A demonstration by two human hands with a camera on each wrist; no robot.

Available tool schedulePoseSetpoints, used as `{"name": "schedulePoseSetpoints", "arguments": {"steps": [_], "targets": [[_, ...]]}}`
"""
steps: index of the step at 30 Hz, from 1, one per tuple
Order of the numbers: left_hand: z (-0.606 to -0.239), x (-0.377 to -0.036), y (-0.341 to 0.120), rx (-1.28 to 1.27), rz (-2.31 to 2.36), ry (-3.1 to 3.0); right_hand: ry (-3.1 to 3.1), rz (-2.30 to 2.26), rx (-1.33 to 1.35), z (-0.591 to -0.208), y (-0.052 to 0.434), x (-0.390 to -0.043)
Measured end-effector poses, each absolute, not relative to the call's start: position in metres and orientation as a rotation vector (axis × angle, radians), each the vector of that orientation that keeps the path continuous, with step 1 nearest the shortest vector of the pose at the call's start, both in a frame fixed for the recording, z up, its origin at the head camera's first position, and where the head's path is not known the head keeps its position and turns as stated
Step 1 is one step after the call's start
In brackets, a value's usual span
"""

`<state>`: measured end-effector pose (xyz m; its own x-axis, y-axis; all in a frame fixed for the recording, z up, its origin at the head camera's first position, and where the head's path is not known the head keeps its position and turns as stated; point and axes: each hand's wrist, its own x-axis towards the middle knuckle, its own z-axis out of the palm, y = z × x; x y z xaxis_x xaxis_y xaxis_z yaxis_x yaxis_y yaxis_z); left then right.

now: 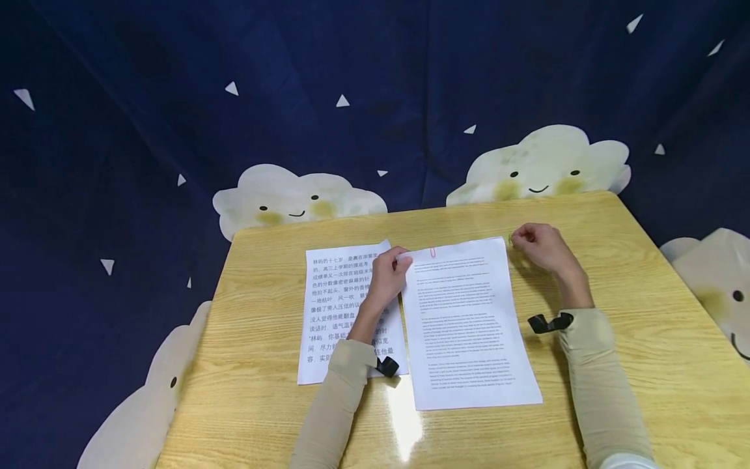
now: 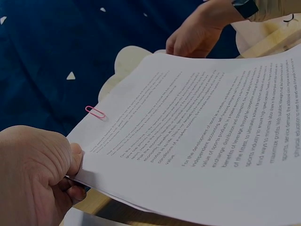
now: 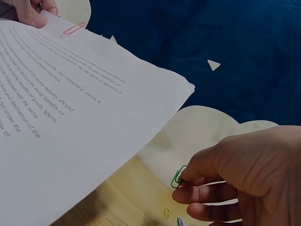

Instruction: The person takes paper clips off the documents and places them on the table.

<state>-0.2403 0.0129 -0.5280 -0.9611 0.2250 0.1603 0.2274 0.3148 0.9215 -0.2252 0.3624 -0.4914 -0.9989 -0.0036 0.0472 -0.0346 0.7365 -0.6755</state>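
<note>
A stack of printed sheets (image 1: 469, 326) has its top edge raised, with a pink paper clip (image 2: 95, 112) fastened on that edge. My left hand (image 1: 389, 273) pinches the stack's upper left corner between thumb and fingers. Just beyond the upper right corner is my right hand (image 1: 541, 246), pinching a green paper clip (image 3: 178, 177) between thumb and forefinger. In the right wrist view this clip is apart from the paper. Below the right fingers, a yellow paper clip (image 3: 166, 213) and a blue paper clip (image 3: 180, 221) lie on the table.
Another sheet with large Chinese print (image 1: 351, 312) lies flat on the wooden table (image 1: 258, 417), partly under my left forearm. A dark blue curtain (image 1: 351, 52) with clouds and white triangles hangs behind the table's far edge.
</note>
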Motion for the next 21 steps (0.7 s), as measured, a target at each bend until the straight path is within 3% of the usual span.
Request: {"name": "schedulePoseSetpoints", "arguments": {"steps": [21], "targets": [[-0.528,-0.241,0.011,-0.425,-1.794,-2.551,-3.036,1.123,-0.104,-0.502,0.371,-0.229]]}}
